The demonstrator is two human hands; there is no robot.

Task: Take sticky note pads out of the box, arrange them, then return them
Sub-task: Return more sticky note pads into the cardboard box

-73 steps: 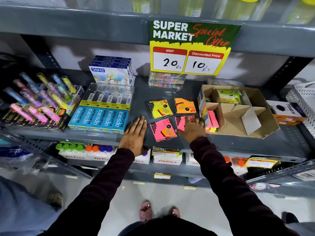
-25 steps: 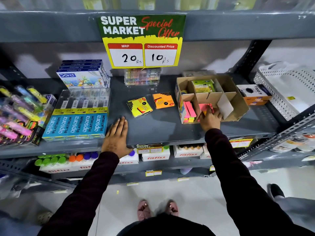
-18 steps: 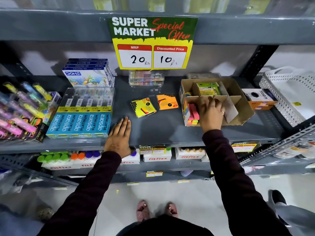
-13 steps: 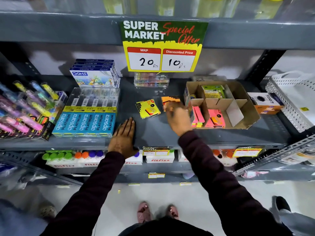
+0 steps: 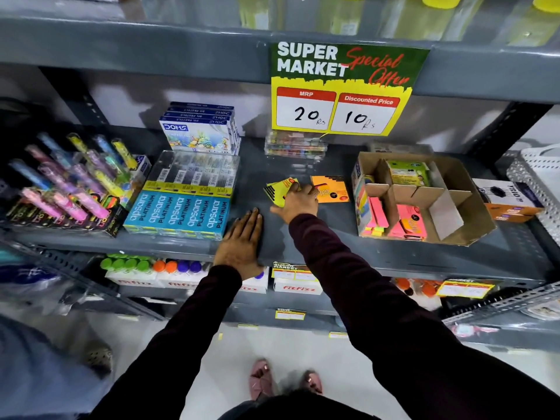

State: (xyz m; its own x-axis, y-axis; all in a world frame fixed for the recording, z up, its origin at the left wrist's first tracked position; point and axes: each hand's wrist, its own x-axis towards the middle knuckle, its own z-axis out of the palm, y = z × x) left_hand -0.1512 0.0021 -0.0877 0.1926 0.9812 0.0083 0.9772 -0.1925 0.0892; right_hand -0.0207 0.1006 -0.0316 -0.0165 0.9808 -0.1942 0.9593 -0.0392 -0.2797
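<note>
Dark sleeves reach in: returning pads to the box.
I rest my left hand point(image 5: 241, 244) flat, fingers spread, holding nothing; farther on my right hand point(image 5: 298, 201) curls its fingers over the yellow pad point(image 5: 277, 189), orange pad point(image 5: 331, 189) just beside. Next I judge: lift, carry right into the cardboard box point(image 5: 472, 207).

yellow pad point(image 5: 280, 189) | orange pad point(image 5: 331, 189) | pink pads point(image 5: 410, 221) | brown box point(image 5: 472, 189) | grey shelf point(image 5: 363, 253)
</note>
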